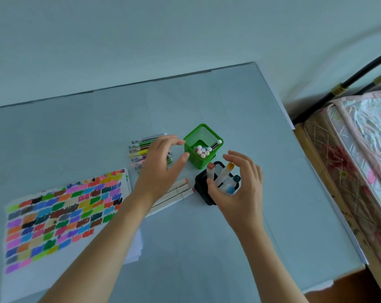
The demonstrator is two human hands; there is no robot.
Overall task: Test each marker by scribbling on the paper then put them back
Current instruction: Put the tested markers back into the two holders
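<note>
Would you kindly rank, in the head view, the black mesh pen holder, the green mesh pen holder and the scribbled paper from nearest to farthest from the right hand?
From the right hand:
1. Black mesh pen holder, under its fingers.
2. Green mesh pen holder, just beyond, by the left hand.
3. Scribbled paper, far across on the left.

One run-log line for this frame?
left hand: open, beside green holder | right hand: open, around markers in black holder | paper: scribbled
</note>
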